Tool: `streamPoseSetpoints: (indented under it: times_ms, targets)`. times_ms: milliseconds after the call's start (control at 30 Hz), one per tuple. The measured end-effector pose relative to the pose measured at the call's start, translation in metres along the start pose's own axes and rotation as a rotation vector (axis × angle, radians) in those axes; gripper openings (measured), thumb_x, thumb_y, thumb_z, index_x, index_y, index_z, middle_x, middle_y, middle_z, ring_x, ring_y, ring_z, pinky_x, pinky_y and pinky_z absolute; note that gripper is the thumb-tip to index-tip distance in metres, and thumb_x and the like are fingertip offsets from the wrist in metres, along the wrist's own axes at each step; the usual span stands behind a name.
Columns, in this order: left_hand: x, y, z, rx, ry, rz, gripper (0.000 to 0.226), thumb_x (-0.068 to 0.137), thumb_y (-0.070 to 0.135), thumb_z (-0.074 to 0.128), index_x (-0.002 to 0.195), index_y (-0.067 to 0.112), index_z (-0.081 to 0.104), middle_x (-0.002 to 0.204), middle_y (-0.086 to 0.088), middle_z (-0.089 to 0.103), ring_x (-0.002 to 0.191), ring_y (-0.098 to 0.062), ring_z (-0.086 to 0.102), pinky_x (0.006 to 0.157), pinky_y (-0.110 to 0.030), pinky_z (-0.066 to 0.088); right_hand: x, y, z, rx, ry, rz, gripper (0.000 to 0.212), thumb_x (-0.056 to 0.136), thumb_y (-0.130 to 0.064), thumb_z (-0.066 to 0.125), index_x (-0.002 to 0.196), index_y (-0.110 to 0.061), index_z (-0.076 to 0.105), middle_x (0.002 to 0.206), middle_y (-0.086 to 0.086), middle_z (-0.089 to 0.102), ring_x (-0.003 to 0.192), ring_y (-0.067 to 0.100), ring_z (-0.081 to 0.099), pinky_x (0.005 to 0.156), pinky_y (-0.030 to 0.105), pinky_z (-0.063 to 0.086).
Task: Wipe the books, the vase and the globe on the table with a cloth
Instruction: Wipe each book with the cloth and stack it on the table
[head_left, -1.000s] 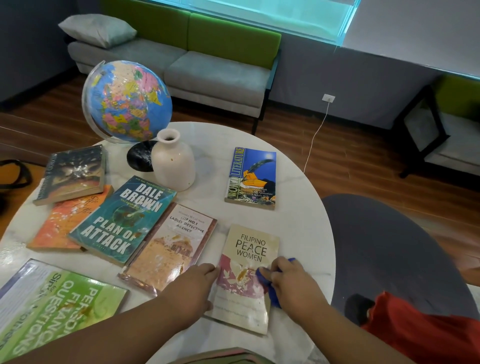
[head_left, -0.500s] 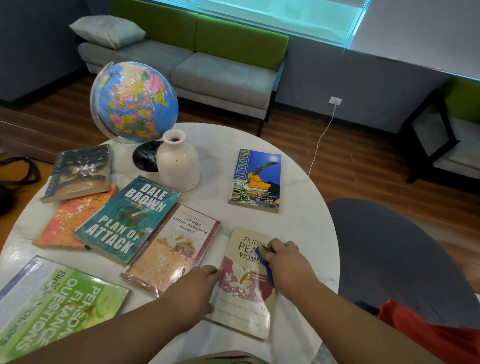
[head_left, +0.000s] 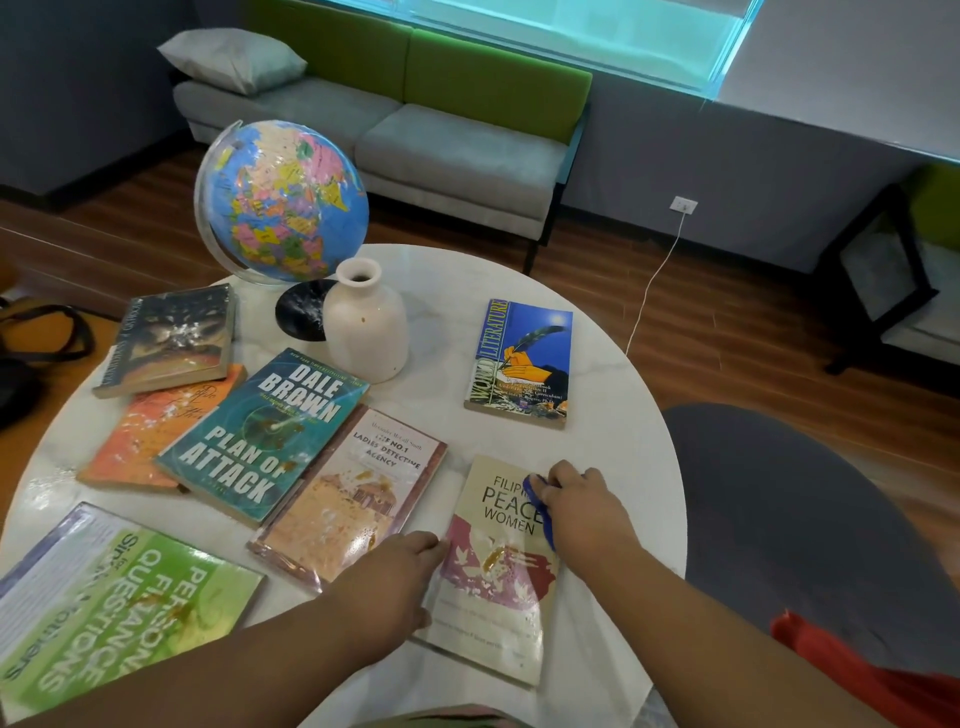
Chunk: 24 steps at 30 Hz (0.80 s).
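One round white bench (head_left: 597, 415) carries everything. The globe (head_left: 283, 200) stands at its 11 o'clock, with the cream vase (head_left: 366, 325) just beside it toward the centre. Several books lie flat, and the "Filipino Peace Women" book (head_left: 493, 571) is at 5 o'clock. The left hand (head_left: 395, 577) rests with relaxed fingers on that book's left edge. The right hand (head_left: 584, 512) curls round a blue cloth (head_left: 537, 499), pressing it on the cover's 1 o'clock corner.
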<state>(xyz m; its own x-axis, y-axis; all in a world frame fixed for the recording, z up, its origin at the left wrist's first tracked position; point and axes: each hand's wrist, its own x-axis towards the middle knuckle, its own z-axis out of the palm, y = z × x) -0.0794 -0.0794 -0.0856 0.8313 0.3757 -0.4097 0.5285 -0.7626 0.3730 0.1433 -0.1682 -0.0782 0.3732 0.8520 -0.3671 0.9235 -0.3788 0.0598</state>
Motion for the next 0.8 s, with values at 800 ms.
streamPoseSetpoints:
  times_ms: [800]
  targets:
    - [-0.001,0.000,-0.001,-0.011,-0.002,0.003,0.079,0.089,0.025,0.063,0.153,0.021,0.019,0.153,0.004,0.028,0.137,-0.017,0.032,0.111,-0.027,0.031,0.013,-0.012,-0.003,-0.040,-0.025,-0.232,0.064,0.094,-0.017,0.052,0.150,-0.033,0.023,0.145,-0.002,0.025,0.122,0.030,0.033,0.093,0.036,0.047]
